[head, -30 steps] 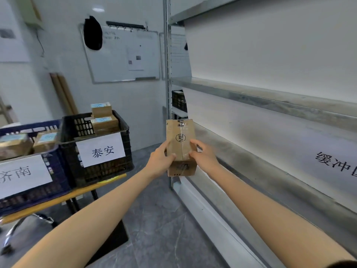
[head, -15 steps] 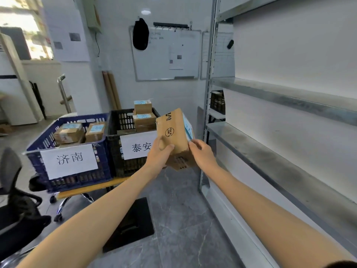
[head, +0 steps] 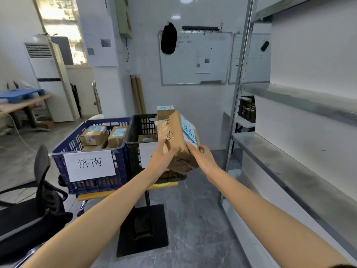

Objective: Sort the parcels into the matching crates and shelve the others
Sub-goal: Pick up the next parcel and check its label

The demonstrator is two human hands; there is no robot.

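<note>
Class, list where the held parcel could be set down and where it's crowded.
Free: the shelf board right of the steel post; the left end of the blue crate, beside its parcels. Crowded: the black crate, stacked above its rim.

The blue label (head: pixel 189 132) on the parcel (head: pixel 173 140) you hold reads 济南, handwritten. The white sign (head: pixel 89 165) on the blue crate (head: pixel 120 171) also reads 济南. Your left hand (head: pixel 160 161) hides most of the second sign (head: pixel 144 151) on the black crate (head: pixel 143 124). The whiteboard (head: pixel 193 60) writing is too small to read.

The left hand (head: pixel 160 161) hides most of the label (head: pixel 146 154) on the black crate (head: pixel 133 161)
</note>
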